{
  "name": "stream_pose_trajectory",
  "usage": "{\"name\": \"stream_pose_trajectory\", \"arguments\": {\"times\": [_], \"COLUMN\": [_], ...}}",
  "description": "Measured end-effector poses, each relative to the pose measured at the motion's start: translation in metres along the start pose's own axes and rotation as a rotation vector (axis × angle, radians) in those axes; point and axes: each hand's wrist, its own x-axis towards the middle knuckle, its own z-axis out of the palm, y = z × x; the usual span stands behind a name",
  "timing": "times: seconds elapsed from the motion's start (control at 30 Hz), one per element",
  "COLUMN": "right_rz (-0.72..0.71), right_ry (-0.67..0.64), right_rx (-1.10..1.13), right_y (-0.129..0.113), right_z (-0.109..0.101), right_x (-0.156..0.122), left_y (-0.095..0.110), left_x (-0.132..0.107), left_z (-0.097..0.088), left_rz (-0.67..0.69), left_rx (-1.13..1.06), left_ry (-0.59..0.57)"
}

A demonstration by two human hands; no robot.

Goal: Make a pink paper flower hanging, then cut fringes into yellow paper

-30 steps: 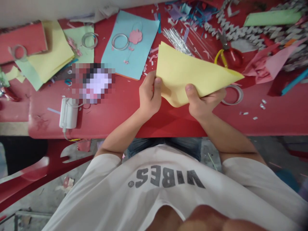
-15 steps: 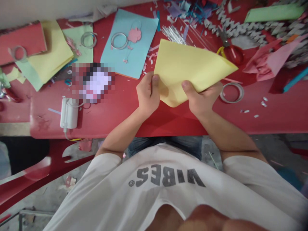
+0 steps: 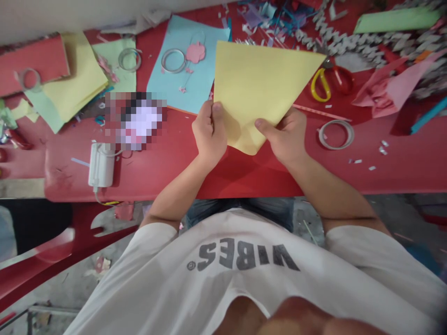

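Sheet: yellow paper sheet point(image 3: 261, 88), held up off the table btwn both hands, its far corners reaching over the edge of the blue card point(image 3: 164, 88). Looks folded at the lower edge, can't confirm from this view.
Change: sheet swung round in the last half sec. Pointed corner went from aiming right to aiming down at the person's body; long straight edge now faces away, nearly level.
Hands: left hand point(image 3: 209, 132) half closed, fingers curled behind the sheet's left side, thumb pressed on it. Right hand point(image 3: 284, 137) more open, thumb laid across the sheet's face, fingers under its right side. Both have hold of the sheet, w/ the lower corner hanging free btwn them.
Table: red plastic table point(image 3: 244, 181), scrap-strewn, edge just below the wrists.
Near right: scissors w/ yellow and red handles point(image 3: 319, 86), just past the sheet's right corner, now fully in view; clear tape roll point(image 3: 335, 148) beside right hand.
Near left: white plug adapter point(image 3: 101, 165) w/ cord; pixelated patch point(image 3: 134, 121), contents can't be told.
Far right: pink paper point(image 3: 380, 88), grey folded paper chain point(image 3: 349, 44).
Far left: pale yellow folded sheets point(image 3: 75, 79).
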Motion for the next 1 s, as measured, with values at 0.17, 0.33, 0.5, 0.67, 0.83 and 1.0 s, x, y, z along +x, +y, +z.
{"name": "stream_pose_trajectory", "arguments": {"times": [0.17,0.33,0.5,0.67,0.83,1.0], "right_rz": [-0.019,-0.060,-0.112,-0.156,-0.175,-0.149], "right_ry": [0.063,0.118,0.116,0.184,0.291,0.260], "right_rx": [0.025,-0.051,-0.125,-0.148,-0.131,-0.001], "right_y": [0.000,-0.006,-0.009,-0.004,0.006,0.013], "right_z": [-0.003,-0.007,-0.009,-0.013,-0.018,-0.016], "right_x": [0.004,0.006,0.005,0.009,0.015,0.018], "left_y": [-0.003,-0.006,-0.010,-0.021,-0.032,-0.033], "left_x": [0.012,0.021,0.022,0.022,0.014,0.004], "left_z": [-0.005,-0.007,-0.007,-0.007,-0.003,0.000], "left_rz": [0.051,0.067,0.050,0.061,0.121,0.159], "left_rx": [0.049,0.041,0.016,-0.025,-0.087,-0.068], "left_ry": [0.055,0.087,0.083,0.016,-0.032,0.014]}}
